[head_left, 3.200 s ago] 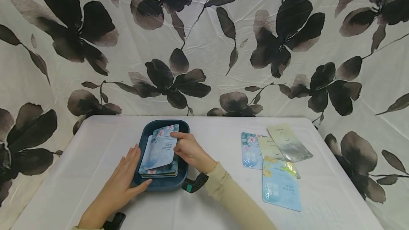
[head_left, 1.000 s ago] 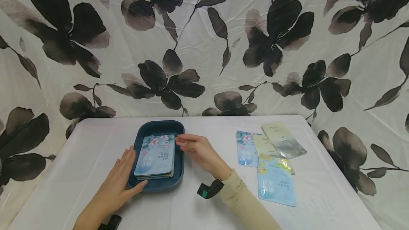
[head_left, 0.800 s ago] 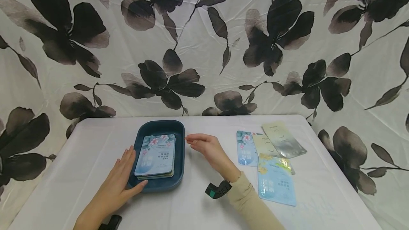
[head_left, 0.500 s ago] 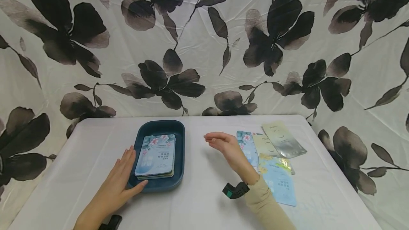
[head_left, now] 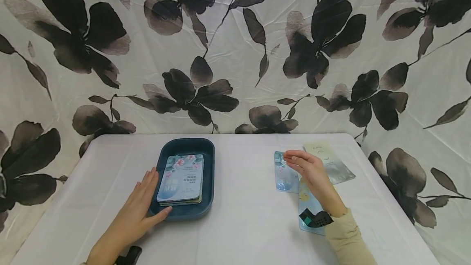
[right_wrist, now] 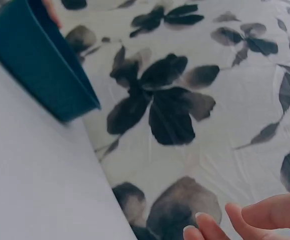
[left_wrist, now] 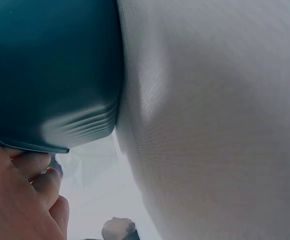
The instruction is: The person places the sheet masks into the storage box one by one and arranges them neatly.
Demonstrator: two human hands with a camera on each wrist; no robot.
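Partly hidden: packets (head_left: 286,177) under right hand (head_left: 310,171) | left hand (head_left: 141,209) touching tray (head_left: 208,167)

One tray (head_left: 210,162) sits on the bench (head_left: 239,224) at about 9 o'clock; it holds one stack of sachets (head_left: 181,178), too tight to count. At about 3 o'clock three loose sachets show: one floral (head_left: 282,179), one silver (head_left: 333,162), and one blue (head_left: 306,205), partly hidden. Two hands: left (head_left: 137,212) and right (head_left: 312,171).
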